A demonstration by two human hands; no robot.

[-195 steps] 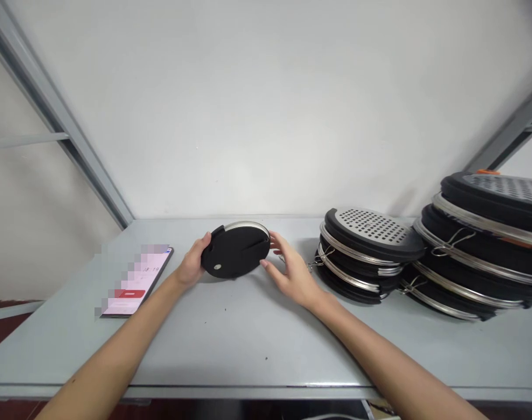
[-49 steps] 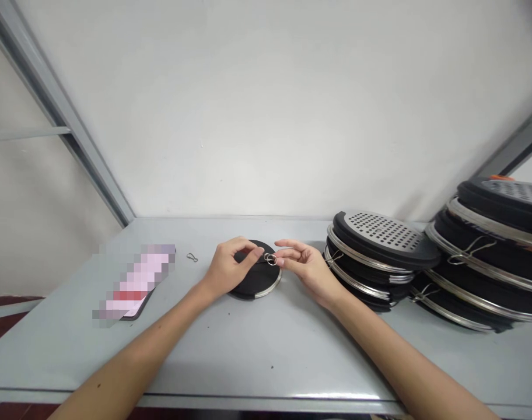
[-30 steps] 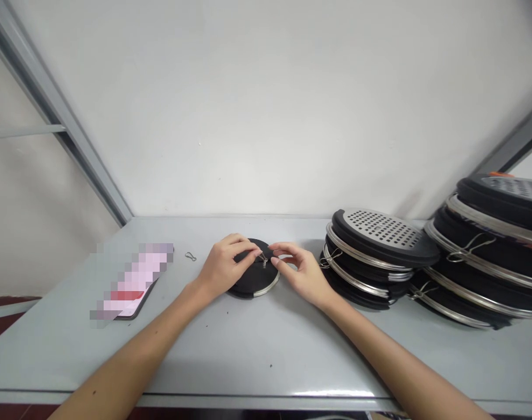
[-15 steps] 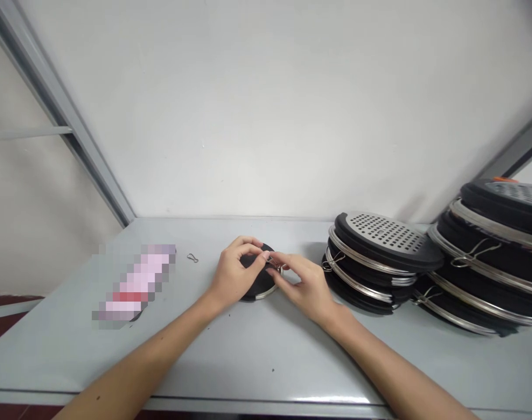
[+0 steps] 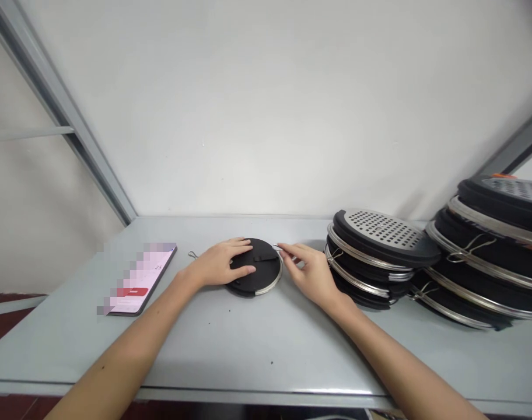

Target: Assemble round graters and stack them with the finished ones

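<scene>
A round black disc (image 5: 266, 277) with a silvery metal band along part of its edge lies flat on the table. My left hand (image 5: 220, 262) rests on the disc's left side, fingers stretched out and apart. At the disc's upper right edge, my right hand (image 5: 307, 271) pinches a thin wire clip (image 5: 276, 248) between thumb and fingertips. Those fingers hide part of the clip, so I cannot tell whether it is fastened to the disc. Just left of my left hand lies another small wire clip (image 5: 193, 255), partly covered.
A stack of black discs (image 5: 382, 259) with wire clips and a perforated metal top stands at right. Beyond it rises a taller similar stack (image 5: 489, 256). A phone (image 5: 141, 286) lies at left on the grey table (image 5: 231, 356). A white wall (image 5: 266, 116) closes off the back.
My left hand has moved left from the disc's edge and flattened onto the disc, uncovering more of it. My right hand has shifted slightly right, still pinching at the edge.
</scene>
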